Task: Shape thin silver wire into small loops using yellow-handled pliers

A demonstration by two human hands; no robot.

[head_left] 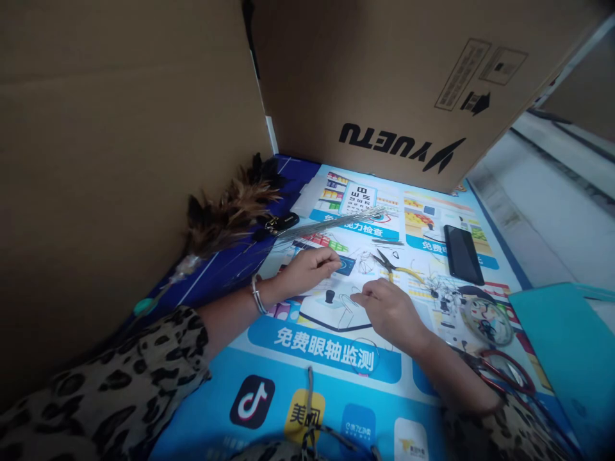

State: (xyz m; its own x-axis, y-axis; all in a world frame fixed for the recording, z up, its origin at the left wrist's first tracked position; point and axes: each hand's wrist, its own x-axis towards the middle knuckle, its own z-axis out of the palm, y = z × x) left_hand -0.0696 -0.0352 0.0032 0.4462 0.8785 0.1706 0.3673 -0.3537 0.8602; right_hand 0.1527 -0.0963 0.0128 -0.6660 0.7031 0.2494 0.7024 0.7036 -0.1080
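Note:
My left hand [307, 269] rests on the printed blue poster [336, 358], fingers curled in a pinch near a thin wire. My right hand [389, 310] lies just right of it, fingers pinched together on a fine wire piece I can barely make out. Between and beyond the hands lie bent wire bits and yellow-handled pliers [396, 267]. A bundle of straight metal wires [331, 224] lies farther back. Both forearms wear leopard-print sleeves, and a bracelet circles my left wrist.
Cardboard box walls [384, 83] stand behind and to the left. A feather duster [225, 214] lies at the left, a black phone [464, 254] at the right. A round clear lid [487, 320], red-handled scissors [504, 371] and a teal folder [567, 346] sit at the right.

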